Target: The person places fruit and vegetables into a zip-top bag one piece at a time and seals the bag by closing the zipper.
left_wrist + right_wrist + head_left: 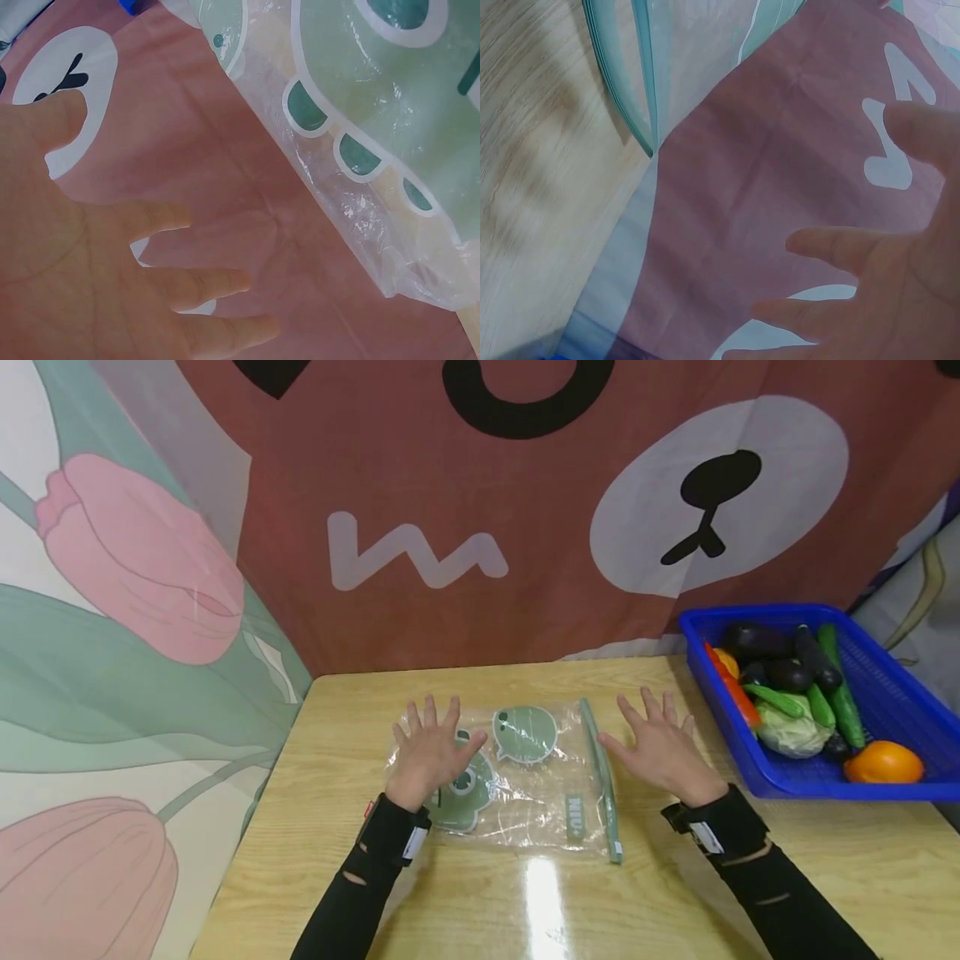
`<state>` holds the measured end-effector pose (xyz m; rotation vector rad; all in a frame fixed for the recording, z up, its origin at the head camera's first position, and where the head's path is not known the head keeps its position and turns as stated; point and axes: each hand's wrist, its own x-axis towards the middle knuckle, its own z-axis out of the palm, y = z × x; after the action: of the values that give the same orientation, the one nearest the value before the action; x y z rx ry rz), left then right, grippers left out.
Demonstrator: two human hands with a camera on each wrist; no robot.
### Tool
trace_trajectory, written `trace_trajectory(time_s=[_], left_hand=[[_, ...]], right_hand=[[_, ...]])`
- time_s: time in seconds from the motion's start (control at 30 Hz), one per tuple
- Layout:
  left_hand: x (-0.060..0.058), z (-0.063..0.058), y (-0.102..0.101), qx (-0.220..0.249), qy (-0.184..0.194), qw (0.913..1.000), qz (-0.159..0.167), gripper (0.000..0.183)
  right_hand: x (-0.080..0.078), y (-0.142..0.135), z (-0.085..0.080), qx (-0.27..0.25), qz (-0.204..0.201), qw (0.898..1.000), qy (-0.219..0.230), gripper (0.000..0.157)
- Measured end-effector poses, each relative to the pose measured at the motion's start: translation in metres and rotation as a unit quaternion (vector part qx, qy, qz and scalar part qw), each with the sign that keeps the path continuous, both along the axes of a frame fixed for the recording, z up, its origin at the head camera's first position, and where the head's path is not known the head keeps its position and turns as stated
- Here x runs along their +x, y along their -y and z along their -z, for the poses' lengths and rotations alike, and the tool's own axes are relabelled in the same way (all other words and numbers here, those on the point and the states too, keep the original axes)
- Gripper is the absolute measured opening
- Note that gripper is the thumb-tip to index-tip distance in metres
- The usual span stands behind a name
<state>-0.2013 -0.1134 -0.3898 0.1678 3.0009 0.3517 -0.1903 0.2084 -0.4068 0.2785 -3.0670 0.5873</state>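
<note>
A clear plastic zip bag (pixel 525 802) with green cartoon prints lies flat on the table, its green slider edge (pixel 602 777) toward the right. Over the bag's left part hovers my left hand (pixel 431 756), fingers spread and holding nothing. My right hand (pixel 663 752) is held just right of the slider edge, also spread and empty. In the left wrist view the palm (pixel 67 255) shows with the bag (pixel 360 202) beyond it. The right wrist view shows the right hand's fingers (pixel 840 247) apart from the bag's zip strip (pixel 641 75).
A blue plastic basket (pixel 930 727) stands at the table's right side, holding eggplants, cucumbers, a cabbage (pixel 791 727), an orange bell pepper (pixel 885 762) and other vegetables. Behind the wooden table (pixel 300 860) hangs a printed cloth (pixel 420 468); another floral one (pixel 150 710) is on the left.
</note>
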Motion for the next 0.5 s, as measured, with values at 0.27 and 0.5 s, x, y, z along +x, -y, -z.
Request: trace_trajectory(time_s=[0.27,0.5], left_hand=[[0.000,0.005,-0.005,0.060,-0.034,0.9972,0.028,0.073],[0.002,0.007,-0.016,0.080,-0.039,0.9950,0.046,0.067]], right_hand=[[-0.001,0.000,0.006,-0.060,-0.021,0.998,0.023,0.076],[-0.006,0.002,0.016,-0.075,-0.023,0.996,0.045,0.069]])
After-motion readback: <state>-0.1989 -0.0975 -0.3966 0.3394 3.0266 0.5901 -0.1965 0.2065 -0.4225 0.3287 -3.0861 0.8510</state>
